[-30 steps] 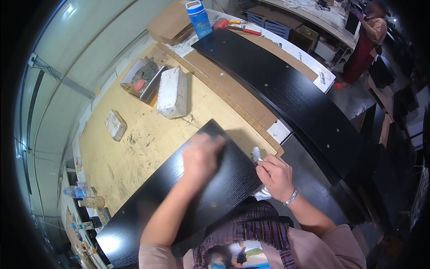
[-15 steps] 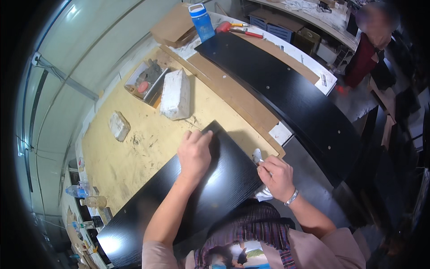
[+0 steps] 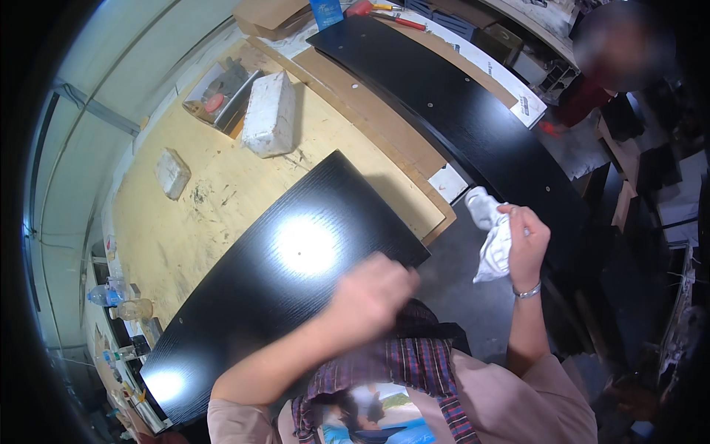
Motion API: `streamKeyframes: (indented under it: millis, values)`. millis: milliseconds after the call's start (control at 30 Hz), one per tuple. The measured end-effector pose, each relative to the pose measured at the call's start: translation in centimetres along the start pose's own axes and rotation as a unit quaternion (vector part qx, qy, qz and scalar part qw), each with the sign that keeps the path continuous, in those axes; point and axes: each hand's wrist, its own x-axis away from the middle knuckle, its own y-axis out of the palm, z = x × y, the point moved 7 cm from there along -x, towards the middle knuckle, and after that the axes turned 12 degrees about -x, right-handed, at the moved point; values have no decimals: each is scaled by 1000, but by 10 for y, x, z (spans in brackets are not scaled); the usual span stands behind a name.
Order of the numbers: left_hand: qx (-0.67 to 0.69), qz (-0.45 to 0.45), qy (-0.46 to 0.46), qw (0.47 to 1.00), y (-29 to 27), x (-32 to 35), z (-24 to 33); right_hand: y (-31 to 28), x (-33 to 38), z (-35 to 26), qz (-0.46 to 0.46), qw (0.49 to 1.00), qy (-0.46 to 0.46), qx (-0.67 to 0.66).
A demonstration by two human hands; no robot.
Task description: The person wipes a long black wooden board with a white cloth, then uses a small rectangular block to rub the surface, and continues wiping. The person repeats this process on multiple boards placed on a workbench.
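A black wood-grain panel (image 3: 244, 288) lies at a slant on the yellow worktable, reaching from the lower left to the middle, with a bright glare on its top. My left hand (image 3: 373, 296) is over the panel's near right edge, smeared by motion. Its fingers look bent, but whether they hold anything does not show. To the right, past the panel's corner, my right hand (image 3: 526, 240) grips a crumpled white cloth (image 3: 494, 244) that hangs down from the fingers.
On the yellow tabletop (image 3: 155, 237) lie a white block (image 3: 268, 115), a smaller block (image 3: 172, 174) and an open box (image 3: 218, 92). More black panels (image 3: 451, 103) are stacked at the far right. Plastic bottles (image 3: 107, 294) stand at the left. Another person (image 3: 584, 96) is at the far right.
My left hand has left the panel's far corner and come back toward me. My right hand has moved right and up, away from the panel's edge, with the white cloth. The view has shifted.
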Motion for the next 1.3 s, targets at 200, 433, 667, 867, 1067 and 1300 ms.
streamKeyframes:
  millis: [200,433,667,867,1067,1300]
  values:
    - [-91,20,-37,995,2,-28,-29,2,-11,-29,34,998,-50,-31]
    - [10,4,-65,998,-25,14,13,9,-8,-39,11,996,-85,0]
    - [-106,21,-307,946,-81,134,-19,39,-9,-79,-47,985,-162,34]
    - [-232,145,-567,777,-172,286,-12,139,21,-129,-221,947,-232,-12]
    - [-274,97,-486,824,-151,263,12,245,91,-146,-399,880,-244,-80]
    - [-455,214,-679,535,-290,562,16,314,188,-161,-441,837,-322,35]
